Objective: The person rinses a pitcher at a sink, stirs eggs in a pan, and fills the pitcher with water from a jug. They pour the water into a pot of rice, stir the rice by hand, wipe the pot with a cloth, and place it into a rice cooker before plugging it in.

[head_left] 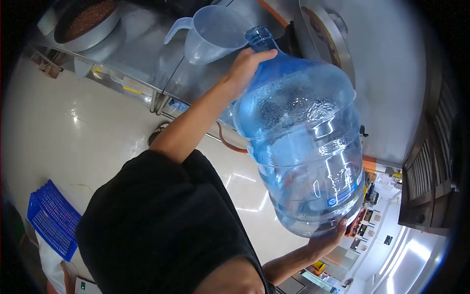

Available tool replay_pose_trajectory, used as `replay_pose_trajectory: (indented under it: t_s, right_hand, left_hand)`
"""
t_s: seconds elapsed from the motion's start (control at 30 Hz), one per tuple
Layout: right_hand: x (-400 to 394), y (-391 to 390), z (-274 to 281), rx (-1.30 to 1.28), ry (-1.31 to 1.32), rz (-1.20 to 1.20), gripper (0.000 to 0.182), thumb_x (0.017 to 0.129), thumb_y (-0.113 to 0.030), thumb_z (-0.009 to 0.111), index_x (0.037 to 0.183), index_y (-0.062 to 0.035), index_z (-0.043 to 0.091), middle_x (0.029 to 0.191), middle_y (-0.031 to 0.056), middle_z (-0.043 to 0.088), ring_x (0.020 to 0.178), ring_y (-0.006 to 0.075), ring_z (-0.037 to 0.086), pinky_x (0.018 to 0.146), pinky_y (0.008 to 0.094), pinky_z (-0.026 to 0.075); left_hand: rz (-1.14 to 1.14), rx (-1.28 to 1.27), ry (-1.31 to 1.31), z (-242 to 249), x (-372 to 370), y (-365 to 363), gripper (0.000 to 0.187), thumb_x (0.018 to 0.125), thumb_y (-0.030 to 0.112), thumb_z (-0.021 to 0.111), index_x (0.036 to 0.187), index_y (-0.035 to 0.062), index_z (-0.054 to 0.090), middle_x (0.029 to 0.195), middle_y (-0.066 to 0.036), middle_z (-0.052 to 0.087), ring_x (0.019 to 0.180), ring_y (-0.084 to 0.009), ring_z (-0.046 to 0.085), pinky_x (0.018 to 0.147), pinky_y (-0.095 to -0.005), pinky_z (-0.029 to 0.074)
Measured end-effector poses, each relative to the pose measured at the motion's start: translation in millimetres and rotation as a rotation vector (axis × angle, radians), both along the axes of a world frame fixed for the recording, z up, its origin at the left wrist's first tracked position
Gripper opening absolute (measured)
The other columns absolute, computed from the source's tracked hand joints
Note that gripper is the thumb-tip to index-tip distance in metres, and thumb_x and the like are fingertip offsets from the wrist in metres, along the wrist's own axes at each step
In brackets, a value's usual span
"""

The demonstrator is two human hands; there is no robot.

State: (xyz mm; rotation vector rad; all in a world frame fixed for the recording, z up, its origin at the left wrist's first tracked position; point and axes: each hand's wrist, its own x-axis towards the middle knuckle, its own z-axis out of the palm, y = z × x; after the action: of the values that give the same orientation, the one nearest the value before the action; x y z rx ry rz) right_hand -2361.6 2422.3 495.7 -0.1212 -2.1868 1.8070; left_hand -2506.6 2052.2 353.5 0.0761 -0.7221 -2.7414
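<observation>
Left hand: closed around the shoulder end of the neck, thumb laid across the near side, fingers largely hidden behind. Right hand: partly curled against the base edge, thumb up along the wall; the finger spread underneath cannot be told from where I stand. Both have hold of one item, a large, transparent blue, ribbed plastic water bottle.

Position: the bottle is held tilted in front of the person's body, its mouth just beside the rim of a translucent, colourless plastic jug with a side handle. Contact between mouth and rim cannot be confirmed. The jug rests on a grey, shiny stainless-steel counter.

Handling: water shows inside, so treat the bottle as heavy, with a load liable to surge and shift the balance. The wall looks stiff but thin enough to flex under hard pressure; breakage seems unlikely. The smooth surface may turn slippery if wet.

Grip points: the narrow neck suits a full wrap for steering. Carry the weight beneath the base edge; the horizontal ribs offer secondary purchase.
</observation>
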Motion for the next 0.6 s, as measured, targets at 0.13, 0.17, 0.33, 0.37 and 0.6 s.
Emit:
replay_pose_trajectory:
  t_s: [0.13, 0.17, 0.33, 0.37, 0.6]
  right_hand:
    - [-1.9, -6.6, 9.2, 0.086, -0.007, -0.043, 0.068, 0.084, -0.038, 0.058, 0.135, 0.0010, 0.035, 0.133, 0.0145, 0.040, 0.120, 0.0268, 0.039, 0.101, 0.0421, 0.031]
    - [-3.8, -10.5, 11.4, 0.112, -0.012, -0.100, 0.068, 0.084, -0.038, 0.058, 0.135, 0.0010, 0.035, 0.132, 0.0145, 0.041, 0.120, 0.0269, 0.039, 0.100, 0.0422, 0.032]
    - [-9.7, -5.7, 15.3, 0.077, 0.026, -0.067, 0.067, 0.084, -0.038, 0.058, 0.133, 0.0019, 0.037, 0.129, 0.0143, 0.044, 0.118, 0.0273, 0.041, 0.100, 0.0425, 0.032]
    - [-1.1, -1.3, 4.1, 0.069, 0.033, -0.061, 0.067, 0.084, -0.038, 0.058, 0.132, 0.0023, 0.038, 0.127, 0.0144, 0.045, 0.117, 0.0276, 0.042, 0.099, 0.0425, 0.032]
    - [-6.3, -7.5, 6.0, 0.085, 0.042, -0.031, 0.064, 0.084, -0.038, 0.057, 0.131, 0.0028, 0.040, 0.126, 0.0146, 0.046, 0.115, 0.0266, 0.043, 0.098, 0.0410, 0.033]
  left_hand:
    - [-0.048, 0.041, 0.003, -4.8, 2.2, 1.8, 0.019, 0.086, 0.020, 0.058, 0.095, 0.0030, 0.060, 0.086, -0.008, 0.063, 0.077, -0.0160, 0.061, 0.071, -0.0295, 0.049]
    - [-0.048, 0.040, -0.005, -4.1, 1.5, 1.0, 0.019, 0.086, 0.020, 0.058, 0.095, 0.0031, 0.059, 0.086, -0.008, 0.063, 0.076, -0.0160, 0.061, 0.071, -0.0295, 0.049]
    - [0.001, 0.081, 0.000, -5.4, -2.0, 1.9, 0.025, 0.084, 0.025, 0.061, 0.093, 0.0013, 0.062, 0.087, -0.008, 0.064, 0.077, -0.0171, 0.061, 0.074, -0.0295, 0.046]
    - [0.007, 0.076, 0.000, -13.8, 8.1, 1.3, 0.024, 0.084, 0.025, 0.061, 0.092, 0.0018, 0.062, 0.087, -0.008, 0.064, 0.077, -0.0172, 0.061, 0.074, -0.0297, 0.046]
    - [0.061, 0.025, 0.036, -13.3, 4.3, -3.4, 0.019, 0.086, 0.021, 0.059, 0.095, 0.0045, 0.060, 0.089, -0.006, 0.063, 0.078, -0.0157, 0.061, 0.073, -0.0298, 0.048]
